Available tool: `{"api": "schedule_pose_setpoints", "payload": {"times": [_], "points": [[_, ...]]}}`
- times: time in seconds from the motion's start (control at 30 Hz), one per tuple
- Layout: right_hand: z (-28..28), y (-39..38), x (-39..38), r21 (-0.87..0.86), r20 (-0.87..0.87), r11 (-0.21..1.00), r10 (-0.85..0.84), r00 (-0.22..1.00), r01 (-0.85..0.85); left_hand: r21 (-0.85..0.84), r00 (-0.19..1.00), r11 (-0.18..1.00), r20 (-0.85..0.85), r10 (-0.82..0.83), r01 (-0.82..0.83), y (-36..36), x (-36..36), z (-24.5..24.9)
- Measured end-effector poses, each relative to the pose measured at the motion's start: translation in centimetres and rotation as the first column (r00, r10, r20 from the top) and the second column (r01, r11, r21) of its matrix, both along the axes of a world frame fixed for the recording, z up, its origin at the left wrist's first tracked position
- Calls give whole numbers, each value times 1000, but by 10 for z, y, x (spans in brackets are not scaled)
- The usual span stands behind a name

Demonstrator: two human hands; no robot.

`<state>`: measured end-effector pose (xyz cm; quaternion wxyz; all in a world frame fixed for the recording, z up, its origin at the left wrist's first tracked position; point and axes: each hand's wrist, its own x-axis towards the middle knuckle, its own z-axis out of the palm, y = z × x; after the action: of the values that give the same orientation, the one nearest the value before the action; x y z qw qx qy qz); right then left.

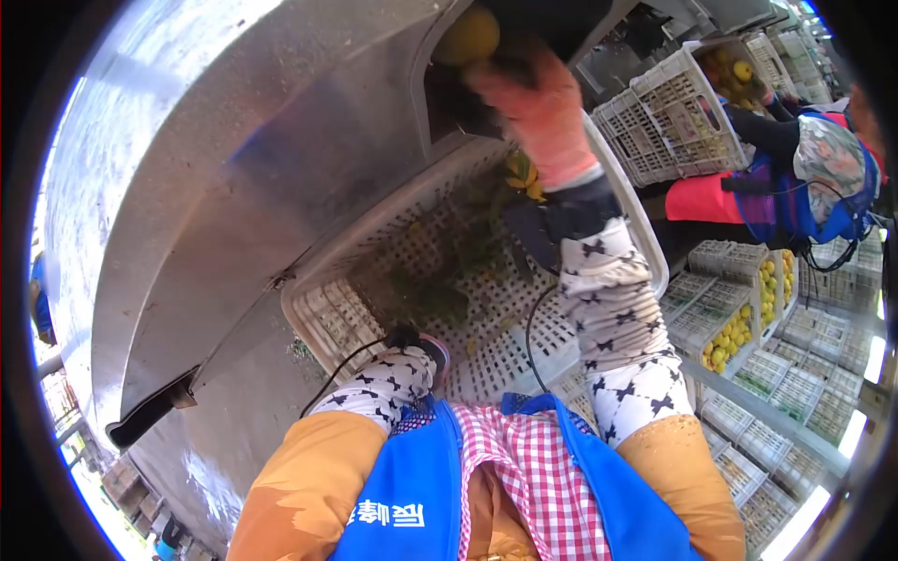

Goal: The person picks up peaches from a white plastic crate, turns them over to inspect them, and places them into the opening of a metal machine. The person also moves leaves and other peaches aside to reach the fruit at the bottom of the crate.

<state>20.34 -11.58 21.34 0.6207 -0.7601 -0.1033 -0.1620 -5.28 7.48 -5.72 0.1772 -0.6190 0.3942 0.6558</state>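
My right hand [538, 112], in a pinkish-orange glove, reaches into a dark opening in the metal machine, its fingers blurred. Just beyond the fingertips is a round yellow citrus fruit [470, 35]; whether they touch it cannot be made out. Below this arm stands a white perforated plastic crate [421, 196], with green leaves [449, 271] lying in it. A small yellow-leaved sprig [524, 173] shows beside the right wrist. Low over the crate's near left part is my left hand [435, 351], mostly hidden behind its dark cuff, so its fingers do not show.
A curved metal housing [224, 159] rises along the left. On the right, another person in a blue vest [828, 210] is beside a tilted white crate [669, 126] of yellow fruit. Stacked crates [730, 327], some with fruit, stand behind a metal rail [776, 425].
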Motion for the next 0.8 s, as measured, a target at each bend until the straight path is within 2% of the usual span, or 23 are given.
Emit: {"api": "schedule_pose_setpoints", "payload": {"times": [0.07, 0.13, 0.2, 0.23, 0.27, 0.3, 0.33, 0.37, 0.4, 0.43, 0.47, 0.5, 0.53, 0.57, 0.6, 0.63, 0.67, 0.7, 0.73, 0.77, 0.8], "points": [[-5, -29, -23, 352, -31, 927, -127, 991, 130, -15, 1000, 1000, -3, 24, -24, -3, -2, 0], [-17, -63, -48, 172, -240, 925, -294, 925, 339, -33, 997, 998, 56, -48, 50, -3, -13, 7], [-98, -99, -61, -183, -335, 931, -361, 870, 315, -49, 984, 991, 132, -117, 125, -9, -18, 12], [-116, -98, -72, -580, -426, 812, -370, 826, 65, -53, 973, 984, 170, -157, 168, -9, -23, 15], [-133, -96, -80, -818, -490, 523, -416, 766, -240, -53, 958, 976, 208, -197, 212, -8, -27, 16], [-160, -90, -85, -823, -560, 437, -516, 648, -363, -216, 907, 967, 420, -35, 138, 9, -64, -33], [-188, -85, -90, -796, -595, 358, -613, 520, -489, -211, 908, 968, 416, -35, 134, 8, -60, -30], [-221, -87, -97, -793, -599, 363, -608, 520, -489, -184, 945, 982, 326, 22, 41, 6, -48, -20], [-253, -93, -104, -884, -464, 284, -625, 628, -371, -149, 968, 988, 237, 82, -47, 6, -31, -10], [-269, -96, -108, -950, -313, 203, -630, 710, -239, -145, 968, 989, 238, 76, -42, 6, -13, -1], [-263, -98, -110, -949, -316, 206, -636, 704, -239, -121, 981, 984, 124, 148, -133, 6, 6, 9], [-249, -99, -110, -925, -380, 266, -613, 692, -272, -87, 975, 971, 9, 223, -221, 6, 21, 17], [-235, -100, -107, -898, -438, 323, -584, 684, -299, -90, 976, 972, 14, 219, -217, 5, 35, 24], [-223, -94, -105, -901, -431, 324, -584, 688, -289, -193, 928, 916, 57, 369, -353, 5, 50, 30], [-212, -85, -105, -890, -436, 411, -645, 627, -196, -298, 854, 831, 83, 513, -470, 6, 65, 33], [-204, -79, -105, -868, -451, 487, -697, 558, -95, -318, 676, 623, -87, 731, -715, 10, 83, 22], [-196, -77, -105, -867, -452, 490, -697, 557, -90, -282, 430, 358, -256, 866, -890, 13, 96, 13], [-189, -76, -107, -656, -688, 754, -572, 446, -45, -60, 19, -8, -436, 900, -998, 10, 108, 41], [-180, -75, -105, -376, -862, 926, -365, 353, 40, 208, -404, -347, -503, 764, -915, 6, 119, 78], [-168, -71, -103, -373, -856, 926, -364, 367, 47, 192, -395, -347, -508, 765, -918, 4, 125, 93], [-154, -64, -106, -118, -882, 977, -184, 433, 176, 286, -550, -482, -583, 598, -828, 2, 130, 106]]}}
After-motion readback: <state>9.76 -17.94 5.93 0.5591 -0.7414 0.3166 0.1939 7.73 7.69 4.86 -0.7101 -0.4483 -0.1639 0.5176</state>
